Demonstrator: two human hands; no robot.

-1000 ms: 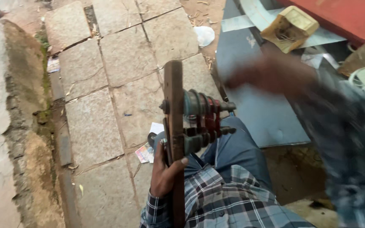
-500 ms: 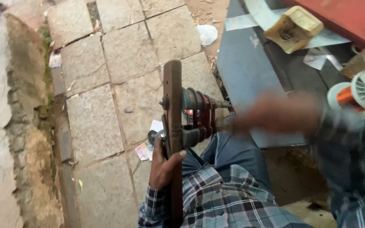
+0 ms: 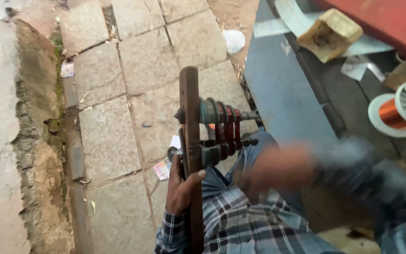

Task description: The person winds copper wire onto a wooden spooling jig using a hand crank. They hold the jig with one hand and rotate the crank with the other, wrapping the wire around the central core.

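**Winding frame gripped on the lap**

While resting upright on the lap, the wooden winding frame (image 3: 190,141) is being gripped by the left hand (image 3: 180,186). Right of the frame, the blurred right hand (image 3: 276,167) is hovering; its grip cannot be told. Farther right, a copper wire spool (image 3: 395,113) is sitting on the worktop (image 3: 283,94).

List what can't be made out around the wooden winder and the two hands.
- Head view: right hand is motion-blurred; its grip is unreadable.
- Left hand: fingers wrap behind the wooden winder board, mostly hidden.
- Copper wire spool: cut off by the right edge.
- Board's lower end: cut off by the bottom edge.
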